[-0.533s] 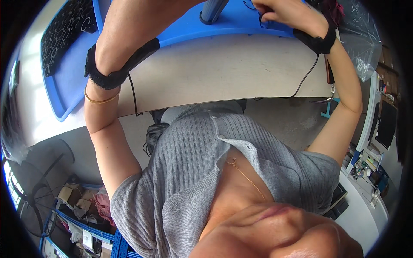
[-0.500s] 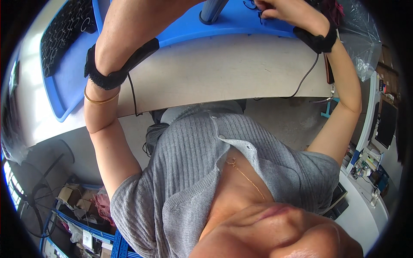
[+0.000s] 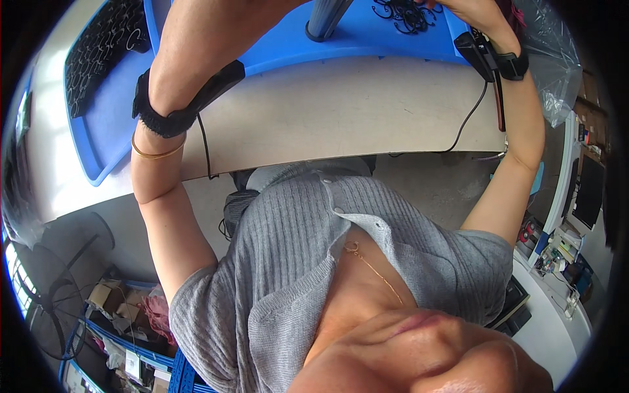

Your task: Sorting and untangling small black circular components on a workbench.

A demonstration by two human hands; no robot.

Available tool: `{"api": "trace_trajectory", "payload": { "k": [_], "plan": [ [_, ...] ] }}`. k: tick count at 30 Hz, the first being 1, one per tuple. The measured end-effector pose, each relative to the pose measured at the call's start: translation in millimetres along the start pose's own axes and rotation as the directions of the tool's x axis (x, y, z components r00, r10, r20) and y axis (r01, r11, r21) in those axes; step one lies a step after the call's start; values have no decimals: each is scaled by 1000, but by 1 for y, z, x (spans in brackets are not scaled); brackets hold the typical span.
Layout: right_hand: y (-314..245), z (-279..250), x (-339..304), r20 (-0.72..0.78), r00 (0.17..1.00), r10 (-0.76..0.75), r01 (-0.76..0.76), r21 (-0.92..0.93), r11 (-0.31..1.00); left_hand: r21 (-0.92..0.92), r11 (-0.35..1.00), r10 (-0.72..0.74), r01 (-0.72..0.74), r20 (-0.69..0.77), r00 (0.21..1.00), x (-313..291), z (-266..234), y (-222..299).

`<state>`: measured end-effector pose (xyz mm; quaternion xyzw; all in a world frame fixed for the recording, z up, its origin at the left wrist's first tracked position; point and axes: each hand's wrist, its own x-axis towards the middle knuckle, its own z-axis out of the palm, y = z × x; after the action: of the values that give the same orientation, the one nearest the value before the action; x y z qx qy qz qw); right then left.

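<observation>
My left hand (image 3: 219,39) reaches up past the top edge, so its fingers are out of sight. It hangs over the near side of a blue tray (image 3: 367,49), left of a grey-blue ribbed post (image 3: 325,19). My right hand (image 3: 468,12) is at the top right over the tray's right part, cut by the upper edge. Only bits of its fingers show, beside a loose heap of thin black curved hooks or open rings (image 3: 413,16). Whether these fingers hold one cannot be made out.
A second blue tray (image 3: 98,160) at the left carries rows of black curved pieces (image 3: 108,49). Cables (image 3: 204,147) run from my wrist straps over the pale table (image 3: 341,105). Clear plastic sheeting (image 3: 550,72) hangs at the right. A fan (image 3: 59,295) stands lower left.
My right hand has moved up and right, its fingers mostly leaving the picture. The heap of black hooks behind it now shows. My left arm has hardly moved.
</observation>
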<state>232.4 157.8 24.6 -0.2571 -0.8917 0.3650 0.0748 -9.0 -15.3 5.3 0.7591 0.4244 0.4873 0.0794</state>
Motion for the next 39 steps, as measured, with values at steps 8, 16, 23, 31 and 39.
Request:
{"api": "trace_trajectory", "payload": {
  "k": [8,16,23,31,39],
  "plan": [
    [-28,-4,-3,-47,992,-117,126,379,917,-66,998,3,-10,-101,995,-3,0,2],
    [-54,20,-9,19,993,-120,95,489,867,-241,958,-164,156,-14,986,-1,3,14],
    [-53,26,-3,16,984,-178,143,526,838,-496,819,-266,289,118,957,-3,-2,-1],
    [-34,31,3,-111,976,-186,216,549,807,-604,744,-274,287,117,955,-2,0,-2],
    [-15,29,0,-8,962,-274,215,638,739,-706,653,-273,275,119,955,0,0,-14]
  ]
}}
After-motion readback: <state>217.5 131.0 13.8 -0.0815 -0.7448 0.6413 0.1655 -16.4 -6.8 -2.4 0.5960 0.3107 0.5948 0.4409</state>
